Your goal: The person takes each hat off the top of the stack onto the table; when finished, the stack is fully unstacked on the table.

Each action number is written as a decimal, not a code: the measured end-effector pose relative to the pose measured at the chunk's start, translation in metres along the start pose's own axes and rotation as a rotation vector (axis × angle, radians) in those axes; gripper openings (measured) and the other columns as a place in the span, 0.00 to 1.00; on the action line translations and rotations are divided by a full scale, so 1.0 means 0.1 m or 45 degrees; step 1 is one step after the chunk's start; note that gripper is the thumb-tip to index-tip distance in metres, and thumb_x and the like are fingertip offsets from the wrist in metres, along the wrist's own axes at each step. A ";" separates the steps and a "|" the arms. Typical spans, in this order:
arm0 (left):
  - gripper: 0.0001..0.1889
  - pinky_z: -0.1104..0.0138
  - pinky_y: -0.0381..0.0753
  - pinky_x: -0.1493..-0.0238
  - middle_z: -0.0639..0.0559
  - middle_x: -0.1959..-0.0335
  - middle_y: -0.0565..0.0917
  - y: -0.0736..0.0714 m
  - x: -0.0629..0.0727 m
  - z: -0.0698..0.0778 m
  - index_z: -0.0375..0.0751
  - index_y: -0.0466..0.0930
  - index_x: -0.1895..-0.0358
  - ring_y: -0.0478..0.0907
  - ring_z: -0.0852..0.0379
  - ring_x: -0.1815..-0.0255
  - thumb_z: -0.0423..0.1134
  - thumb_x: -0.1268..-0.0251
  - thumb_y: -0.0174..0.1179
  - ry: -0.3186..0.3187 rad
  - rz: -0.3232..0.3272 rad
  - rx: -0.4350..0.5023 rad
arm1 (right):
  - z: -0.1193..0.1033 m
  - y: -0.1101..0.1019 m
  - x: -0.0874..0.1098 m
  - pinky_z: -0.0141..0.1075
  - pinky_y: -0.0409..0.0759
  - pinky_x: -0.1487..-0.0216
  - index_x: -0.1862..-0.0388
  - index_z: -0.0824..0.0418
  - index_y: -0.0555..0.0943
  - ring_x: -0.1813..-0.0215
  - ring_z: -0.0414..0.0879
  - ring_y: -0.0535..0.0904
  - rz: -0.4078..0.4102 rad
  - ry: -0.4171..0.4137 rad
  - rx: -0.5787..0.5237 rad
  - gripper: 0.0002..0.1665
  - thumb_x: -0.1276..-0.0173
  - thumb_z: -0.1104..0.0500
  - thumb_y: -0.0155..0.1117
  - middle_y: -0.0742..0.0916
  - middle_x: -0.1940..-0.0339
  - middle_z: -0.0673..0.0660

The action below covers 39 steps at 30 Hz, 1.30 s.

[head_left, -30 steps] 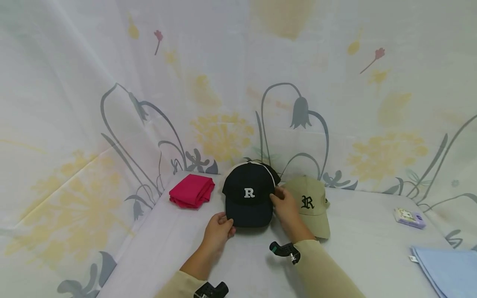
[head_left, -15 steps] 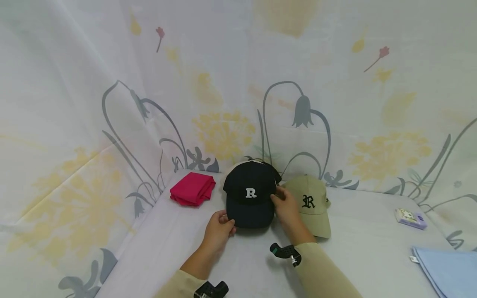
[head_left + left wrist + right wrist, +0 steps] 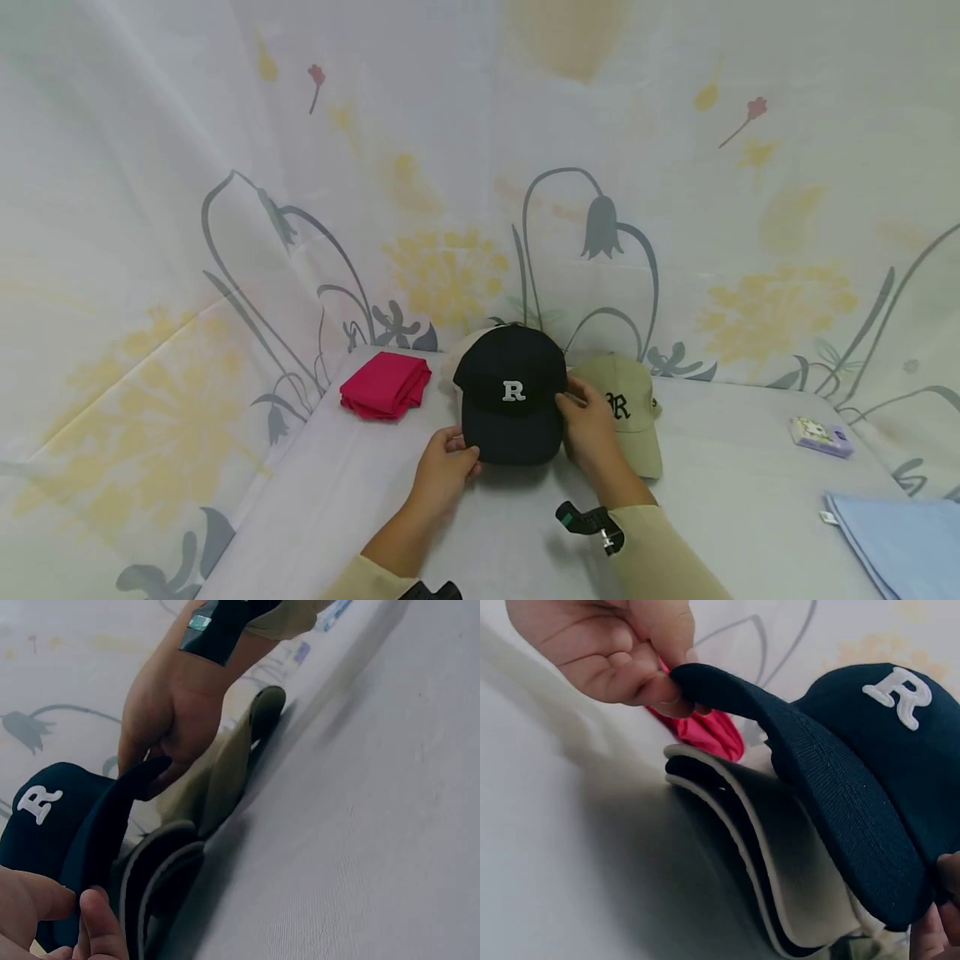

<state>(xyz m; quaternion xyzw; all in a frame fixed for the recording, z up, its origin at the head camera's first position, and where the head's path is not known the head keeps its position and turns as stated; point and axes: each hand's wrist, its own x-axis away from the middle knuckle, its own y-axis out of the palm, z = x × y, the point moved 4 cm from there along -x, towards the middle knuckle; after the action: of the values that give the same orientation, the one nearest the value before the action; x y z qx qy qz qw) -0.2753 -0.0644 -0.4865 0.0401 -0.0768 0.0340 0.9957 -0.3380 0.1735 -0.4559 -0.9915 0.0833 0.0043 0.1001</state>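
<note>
A navy baseball cap (image 3: 513,429) with a white letter R is held between both hands. My left hand (image 3: 441,468) pinches one side of its brim. On the opposite side, my right hand (image 3: 591,427) pinches the brim's edge near the crown. Stacked brims with pale edges (image 3: 769,847) lie beneath the navy cap, apart from its raised brim in the right wrist view. The off-white crown (image 3: 461,354) of a cap under it peeks out at the left in the head view. A khaki cap (image 3: 637,442) with a black R stands behind my right hand, partly covered.
A folded red cloth (image 3: 384,385) lies left of the caps. To the right are a small purple and white packet (image 3: 821,437) and a folded light blue cloth (image 3: 900,542). A patterned curtain (image 3: 450,167) rises behind the white-covered table (image 3: 720,500).
The navy cap has shifted slightly right, with both hands keeping hold of it. My right hand now covers more of the khaki cap and its letter.
</note>
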 end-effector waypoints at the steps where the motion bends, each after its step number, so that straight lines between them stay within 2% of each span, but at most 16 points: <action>1: 0.27 0.69 0.87 0.59 0.39 0.48 0.75 0.01 0.01 0.01 0.29 0.67 0.29 0.81 0.55 0.63 0.28 0.28 0.62 0.003 -0.002 -0.009 | 0.00 -0.02 0.02 0.53 0.73 0.26 0.24 0.59 0.72 0.24 0.58 0.71 -0.004 0.005 -0.001 0.27 0.19 0.56 0.59 0.76 0.26 0.61; 5: 0.27 0.68 0.87 0.59 0.38 0.48 0.74 0.07 0.08 0.06 0.28 0.66 0.29 0.80 0.55 0.63 0.28 0.28 0.62 0.014 -0.038 -0.004 | 0.01 -0.12 0.10 0.53 0.71 0.25 0.23 0.59 0.70 0.23 0.58 0.70 -0.013 0.018 -0.009 0.28 0.18 0.54 0.58 0.75 0.25 0.60; 9: 0.28 0.68 0.87 0.58 0.39 0.48 0.73 0.14 0.17 0.07 0.28 0.65 0.28 0.80 0.55 0.62 0.28 0.28 0.62 0.003 -0.097 0.017 | 0.00 -0.25 0.21 0.49 0.72 0.27 0.24 0.58 0.72 0.26 0.56 0.72 0.034 0.033 0.019 0.28 0.18 0.54 0.59 0.76 0.26 0.60; 14: 0.29 0.68 0.88 0.59 0.40 0.49 0.74 0.24 0.24 0.07 0.30 0.65 0.29 0.81 0.55 0.65 0.27 0.29 0.64 -0.005 -0.141 0.015 | -0.03 -0.41 0.36 0.37 0.73 0.35 0.24 0.58 0.72 0.29 0.53 0.72 0.099 0.074 0.049 0.28 0.19 0.54 0.59 0.77 0.28 0.60; 18: 0.28 0.67 0.88 0.59 0.40 0.49 0.74 0.33 0.30 0.06 0.30 0.66 0.30 0.82 0.56 0.66 0.26 0.30 0.64 -0.002 -0.175 0.010 | -0.04 -0.53 0.45 0.23 0.75 0.45 0.23 0.58 0.71 0.27 0.53 0.72 0.121 0.090 0.029 0.29 0.19 0.54 0.59 0.76 0.26 0.59; 22: 0.27 0.66 0.87 0.58 0.41 0.50 0.74 0.43 0.36 0.06 0.30 0.66 0.31 0.81 0.55 0.66 0.25 0.31 0.64 -0.014 -0.209 0.017 | -0.06 -0.64 0.53 0.16 0.74 0.51 0.21 0.58 0.69 0.26 0.54 0.72 0.138 0.096 0.038 0.30 0.18 0.53 0.58 0.74 0.24 0.58; 27: 0.28 0.65 0.87 0.58 0.41 0.51 0.76 0.57 0.40 0.07 0.31 0.66 0.31 0.82 0.55 0.67 0.25 0.32 0.64 -0.003 -0.245 0.005 | -0.09 -0.79 0.63 0.15 0.75 0.52 0.20 0.57 0.68 0.27 0.53 0.72 0.179 0.093 0.044 0.31 0.17 0.52 0.57 0.73 0.23 0.58; 33: 0.28 0.64 0.88 0.58 0.42 0.51 0.77 0.73 0.43 0.05 0.32 0.67 0.31 0.82 0.57 0.67 0.25 0.32 0.65 0.018 -0.294 -0.003 | -0.07 -0.97 0.73 0.24 0.72 0.41 0.19 0.57 0.67 0.25 0.52 0.71 0.217 0.104 0.074 0.32 0.17 0.49 0.56 0.72 0.21 0.57; 35: 0.28 0.64 0.88 0.59 0.42 0.52 0.76 0.79 0.43 0.04 0.32 0.67 0.31 0.82 0.57 0.67 0.25 0.32 0.65 0.021 -0.314 0.003 | -0.06 -1.03 0.74 0.26 0.72 0.40 0.20 0.57 0.67 0.26 0.51 0.72 0.240 0.107 0.075 0.32 0.17 0.49 0.56 0.72 0.21 0.56; 39: 0.27 0.64 0.88 0.59 0.43 0.53 0.77 0.89 0.44 0.03 0.32 0.68 0.32 0.82 0.57 0.68 0.25 0.32 0.65 0.032 -0.352 0.008 | -0.04 -1.15 0.75 0.24 0.74 0.41 0.20 0.57 0.68 0.28 0.49 0.73 0.284 0.126 0.085 0.32 0.17 0.49 0.56 0.73 0.22 0.55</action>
<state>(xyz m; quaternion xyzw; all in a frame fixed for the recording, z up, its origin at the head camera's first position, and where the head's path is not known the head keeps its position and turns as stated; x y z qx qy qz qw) -0.2384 0.0271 -0.4705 0.0529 -0.0579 -0.1027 0.9916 -0.2451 0.2711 -0.4315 -0.9712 0.1980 -0.0365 0.1277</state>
